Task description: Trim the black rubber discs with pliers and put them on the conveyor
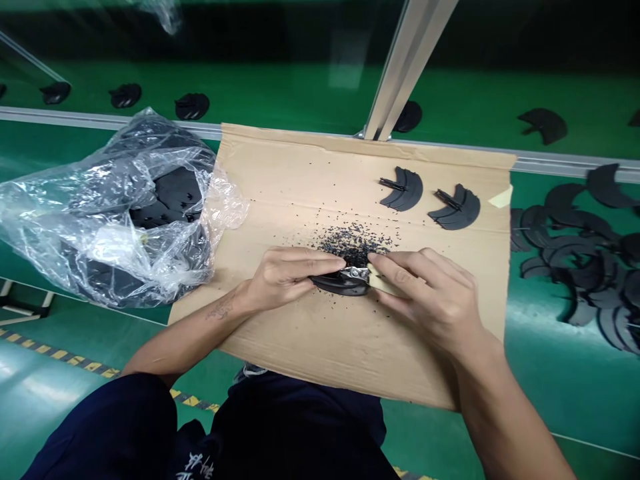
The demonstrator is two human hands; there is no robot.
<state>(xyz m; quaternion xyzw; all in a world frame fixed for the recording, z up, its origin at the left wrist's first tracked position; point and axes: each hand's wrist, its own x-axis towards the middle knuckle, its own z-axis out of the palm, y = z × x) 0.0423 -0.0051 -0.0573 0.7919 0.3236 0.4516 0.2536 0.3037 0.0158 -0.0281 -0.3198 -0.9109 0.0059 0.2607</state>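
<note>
A black curved piece (340, 285) sits between the two hands, low over the work. The left hand (283, 277) pinches its left end, thumb and fingers closed narrowly on it, fingers pointing right, forearm slanting in from the lower left. The right hand (435, 293) is curled around one small metal-headed tool (356, 272) with a pale yellow grip, fingertips pointing left, wrist bent, forearm rising from the lower right. The tool's metal head is against the piece; its exact bite is hidden.

Just beyond the fingertips lies one heap of tiny black bits (355, 243), too many to count, scattering outward over one cardboard sheet (320, 353) beneath both hands. Beyond the right hand, two curved black parts (410, 190) lie on the cardboard, side by side and apart. Well left of the left hand is one clear plastic bag (100, 193) holding dark parts. Well right of the right hand, a pile of dark curved parts (590, 233) overlaps too much to count. Farthest from the hands stands one metal post (415, 60).
</note>
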